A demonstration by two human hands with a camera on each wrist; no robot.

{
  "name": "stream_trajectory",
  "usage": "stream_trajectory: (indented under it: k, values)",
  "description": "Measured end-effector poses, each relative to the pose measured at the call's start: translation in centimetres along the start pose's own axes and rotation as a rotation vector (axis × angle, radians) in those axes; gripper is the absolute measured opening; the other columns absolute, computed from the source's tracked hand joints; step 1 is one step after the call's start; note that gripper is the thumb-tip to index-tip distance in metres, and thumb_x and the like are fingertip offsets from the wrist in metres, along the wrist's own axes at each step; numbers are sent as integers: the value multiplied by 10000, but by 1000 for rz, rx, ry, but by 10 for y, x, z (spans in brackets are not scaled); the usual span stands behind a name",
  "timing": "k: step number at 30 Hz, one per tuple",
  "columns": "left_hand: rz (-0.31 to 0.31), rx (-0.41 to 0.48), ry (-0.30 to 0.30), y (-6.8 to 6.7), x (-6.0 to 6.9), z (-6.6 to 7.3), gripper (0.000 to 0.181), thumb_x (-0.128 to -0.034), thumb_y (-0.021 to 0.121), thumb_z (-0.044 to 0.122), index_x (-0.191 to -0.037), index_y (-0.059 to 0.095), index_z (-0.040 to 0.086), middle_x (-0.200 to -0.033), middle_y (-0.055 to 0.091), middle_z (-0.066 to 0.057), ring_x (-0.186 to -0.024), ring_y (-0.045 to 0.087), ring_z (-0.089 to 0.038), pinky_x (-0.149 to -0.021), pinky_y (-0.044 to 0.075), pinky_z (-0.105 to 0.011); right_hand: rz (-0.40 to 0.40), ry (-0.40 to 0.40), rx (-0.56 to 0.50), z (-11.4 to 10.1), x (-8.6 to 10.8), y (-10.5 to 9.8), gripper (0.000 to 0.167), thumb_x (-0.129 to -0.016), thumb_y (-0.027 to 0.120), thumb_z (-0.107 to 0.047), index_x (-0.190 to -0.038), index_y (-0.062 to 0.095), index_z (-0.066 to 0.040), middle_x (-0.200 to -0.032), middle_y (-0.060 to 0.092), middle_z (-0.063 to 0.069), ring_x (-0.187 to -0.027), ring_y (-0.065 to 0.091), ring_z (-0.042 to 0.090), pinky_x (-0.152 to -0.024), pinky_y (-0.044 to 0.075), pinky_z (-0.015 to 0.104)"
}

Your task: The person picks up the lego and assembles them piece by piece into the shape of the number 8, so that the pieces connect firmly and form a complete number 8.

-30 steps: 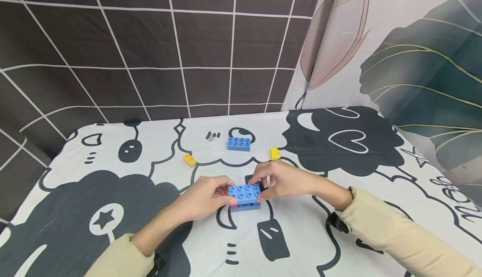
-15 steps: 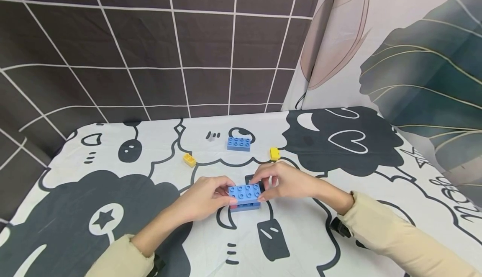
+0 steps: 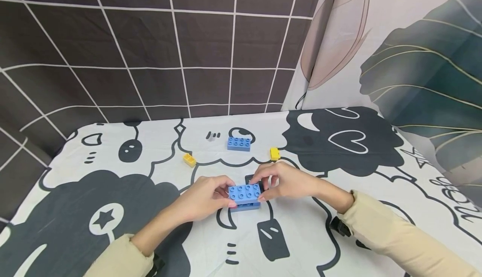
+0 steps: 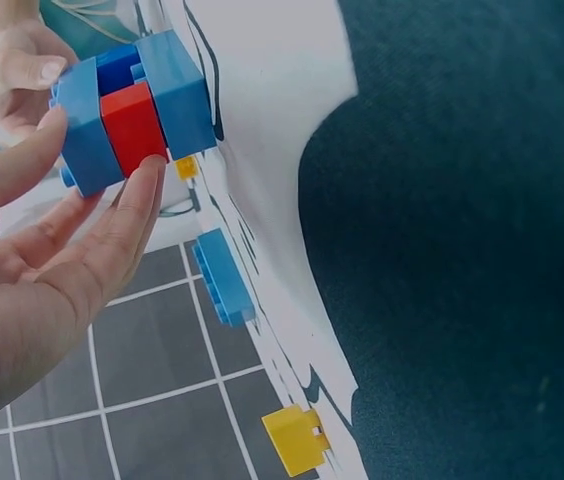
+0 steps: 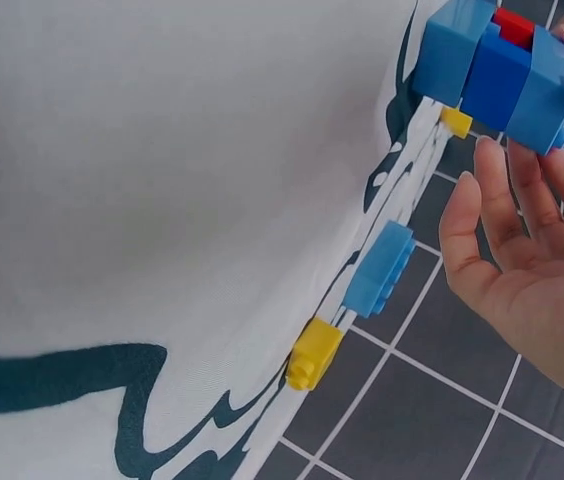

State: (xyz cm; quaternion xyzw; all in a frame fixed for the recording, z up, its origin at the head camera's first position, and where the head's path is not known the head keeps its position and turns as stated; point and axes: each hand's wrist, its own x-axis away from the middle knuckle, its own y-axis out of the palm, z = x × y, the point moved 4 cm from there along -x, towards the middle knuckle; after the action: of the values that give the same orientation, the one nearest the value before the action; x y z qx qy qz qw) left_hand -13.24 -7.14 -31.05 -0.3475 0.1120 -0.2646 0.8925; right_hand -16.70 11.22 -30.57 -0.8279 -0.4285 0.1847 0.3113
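Observation:
Between the two hands stands a block stack: a light blue eight-stud brick (image 3: 244, 193) on top, a light blue brick (image 3: 245, 207) at the bottom. In the left wrist view a red brick (image 4: 133, 128) lies between them; in the right wrist view a darker blue brick (image 5: 497, 82) fills the same layer. My left hand (image 3: 205, 198) pinches the top brick's left end, some fingertips touching the red brick. My right hand (image 3: 284, 180) grips the top brick's right end with thumb and finger, its other fingers loosely bent below.
Behind the stack, another light blue brick (image 3: 239, 144) lies on the patterned cloth (image 3: 301, 235). A yellow brick (image 3: 189, 160) is at back left, another yellow brick (image 3: 275, 154) at back right. A dark gridded curtain (image 3: 150, 38) hangs behind.
My right forearm and wrist have shifted slightly, while both hands keep their hold on the top brick. The stack and loose bricks show no clear movement.

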Motion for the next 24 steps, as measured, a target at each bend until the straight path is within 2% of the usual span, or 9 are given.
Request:
stream_trajectory:
  k: [8, 11, 15, 18, 24]
  values:
    - [6, -2, 0, 1, -1, -1, 278, -774, 729, 163, -989, 617, 28, -823, 639, 3, -764, 601, -94, -717, 485, -265, -26, 6, 10, -1, -1, -4, 319, -751, 742, -106, -1047, 653, -23, -945, 615, -13, -737, 557, 96, -678, 498, 306]
    - [7, -6, 5, 1, -1, -1, 279, -770, 732, 159, -985, 616, 24, -811, 636, 7, -756, 597, -89, -712, 483, -261, -23, 36, -12, -1, -1, -10, 348, -764, 729, -98, -1083, 629, -1, -979, 624, 45, -762, 565, 101, -700, 498, 292]
    - [8, -11, 5, 1, -1, -1, 284, -765, 736, 158, -984, 617, 20, -805, 635, 8, -753, 596, -91, -713, 483, -263, 20, 47, -13, 1, 0, -23, 382, -769, 719, -76, -1117, 597, 24, -1025, 617, 135, -795, 572, 130, -717, 500, 297]
    - [8, -14, 0, 0, -1, 0, 287, -765, 736, 158, -988, 616, 21, -806, 635, 8, -757, 598, -93, -720, 482, -266, 64, 49, 10, 7, 0, -33, 402, -766, 724, -73, -1130, 586, 28, -1035, 614, 155, -796, 572, 148, -710, 500, 301]
    - [6, -19, -2, 1, -1, -1, 292, -765, 736, 163, -991, 615, 23, -804, 629, 16, -756, 592, -92, -724, 478, -268, 143, 156, 30, 28, 0, -47, 446, -749, 738, -66, -1150, 572, 37, -1019, 593, 161, -791, 556, 167, -665, 481, 264]
